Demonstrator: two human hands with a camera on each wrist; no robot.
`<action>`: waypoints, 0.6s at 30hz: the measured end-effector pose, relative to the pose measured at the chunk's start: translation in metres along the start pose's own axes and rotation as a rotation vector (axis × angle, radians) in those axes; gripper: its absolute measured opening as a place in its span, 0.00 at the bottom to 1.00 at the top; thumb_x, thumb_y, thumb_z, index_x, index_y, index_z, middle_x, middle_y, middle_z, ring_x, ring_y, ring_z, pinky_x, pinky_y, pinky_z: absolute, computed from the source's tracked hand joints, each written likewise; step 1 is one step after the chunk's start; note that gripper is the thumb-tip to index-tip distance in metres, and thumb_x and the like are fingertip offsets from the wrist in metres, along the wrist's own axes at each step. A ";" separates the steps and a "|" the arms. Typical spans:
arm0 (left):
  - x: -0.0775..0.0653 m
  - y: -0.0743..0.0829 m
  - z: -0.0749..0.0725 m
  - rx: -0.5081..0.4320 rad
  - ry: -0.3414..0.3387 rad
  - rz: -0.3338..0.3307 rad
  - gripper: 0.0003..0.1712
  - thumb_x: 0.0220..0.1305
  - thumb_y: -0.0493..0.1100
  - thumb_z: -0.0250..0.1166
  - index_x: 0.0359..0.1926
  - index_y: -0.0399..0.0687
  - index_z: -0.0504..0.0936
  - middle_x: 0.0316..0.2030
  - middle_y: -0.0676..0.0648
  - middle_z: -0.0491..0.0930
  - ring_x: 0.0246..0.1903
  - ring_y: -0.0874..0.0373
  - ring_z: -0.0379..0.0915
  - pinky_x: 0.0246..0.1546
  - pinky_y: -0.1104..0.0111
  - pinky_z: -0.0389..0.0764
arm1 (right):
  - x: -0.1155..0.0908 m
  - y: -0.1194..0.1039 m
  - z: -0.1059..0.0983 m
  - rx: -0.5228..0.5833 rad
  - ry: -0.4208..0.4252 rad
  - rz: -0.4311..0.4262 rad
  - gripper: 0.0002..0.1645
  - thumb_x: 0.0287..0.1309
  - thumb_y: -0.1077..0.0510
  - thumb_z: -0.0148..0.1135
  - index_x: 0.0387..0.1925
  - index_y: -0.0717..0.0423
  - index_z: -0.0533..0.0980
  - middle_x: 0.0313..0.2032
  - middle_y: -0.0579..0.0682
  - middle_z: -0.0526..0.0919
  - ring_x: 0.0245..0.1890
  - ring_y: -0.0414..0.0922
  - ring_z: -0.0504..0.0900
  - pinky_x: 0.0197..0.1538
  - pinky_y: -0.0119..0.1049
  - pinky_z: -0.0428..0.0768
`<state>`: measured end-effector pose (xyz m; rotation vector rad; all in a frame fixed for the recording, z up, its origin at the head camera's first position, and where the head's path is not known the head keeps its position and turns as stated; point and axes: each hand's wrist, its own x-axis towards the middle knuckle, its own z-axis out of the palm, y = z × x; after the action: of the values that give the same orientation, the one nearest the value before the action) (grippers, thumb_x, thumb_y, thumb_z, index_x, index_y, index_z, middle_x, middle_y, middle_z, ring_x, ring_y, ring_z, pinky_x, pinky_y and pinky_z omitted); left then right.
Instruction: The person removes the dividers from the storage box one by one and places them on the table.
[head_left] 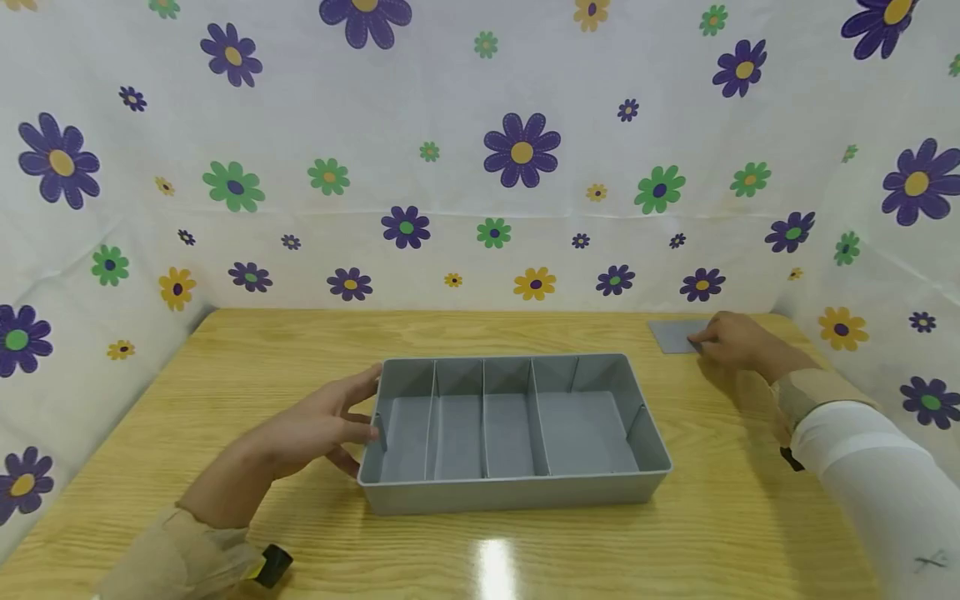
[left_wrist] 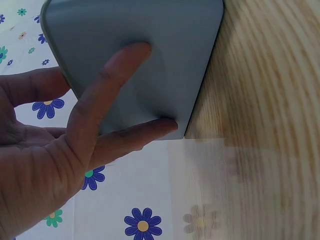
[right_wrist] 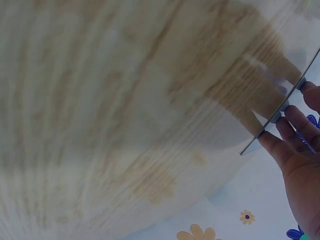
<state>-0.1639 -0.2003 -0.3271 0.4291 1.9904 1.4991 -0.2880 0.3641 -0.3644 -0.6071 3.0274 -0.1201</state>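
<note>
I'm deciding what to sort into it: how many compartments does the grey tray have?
4, side by side in the grey tray: the leftmost compartment, the second compartment, the third compartment, and the wide rightmost compartment. None looks hidden.

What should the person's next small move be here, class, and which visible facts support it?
Probably to draw the grey panel toward the divided tray with the right hand. That hand touches the panel's right end, and the panel sits apart from the tray, at the back right of the table. The left hand rests against the tray's left end, so could likely steady it.
</note>
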 end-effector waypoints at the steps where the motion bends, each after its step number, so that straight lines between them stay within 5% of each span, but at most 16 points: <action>1: 0.000 0.000 0.000 -0.001 0.000 0.000 0.44 0.65 0.32 0.50 0.74 0.56 0.37 0.73 0.43 0.39 0.62 0.33 0.58 0.34 0.48 0.81 | 0.002 0.000 0.000 -0.002 0.002 0.001 0.19 0.54 0.62 0.51 0.45 0.64 0.80 0.35 0.61 0.79 0.35 0.51 0.75 0.41 0.47 0.74; 11: 0.001 -0.001 0.000 -0.027 -0.006 -0.004 0.44 0.65 0.31 0.49 0.74 0.57 0.37 0.73 0.44 0.37 0.65 0.31 0.53 0.33 0.48 0.81 | 0.014 -0.004 0.000 -0.039 -0.043 0.037 0.24 0.55 0.62 0.48 0.53 0.67 0.74 0.41 0.68 0.76 0.41 0.58 0.75 0.50 0.55 0.72; 18: 0.001 -0.002 -0.001 -0.016 0.004 -0.012 0.44 0.65 0.31 0.50 0.74 0.58 0.38 0.73 0.44 0.38 0.64 0.31 0.55 0.33 0.48 0.81 | 0.023 -0.034 -0.027 -0.007 0.092 0.003 0.21 0.57 0.65 0.53 0.52 0.68 0.75 0.49 0.68 0.76 0.50 0.63 0.74 0.53 0.58 0.72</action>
<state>-0.1654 -0.2009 -0.3297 0.4070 1.9797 1.5081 -0.2981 0.3261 -0.3351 -0.6143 3.1187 -0.1411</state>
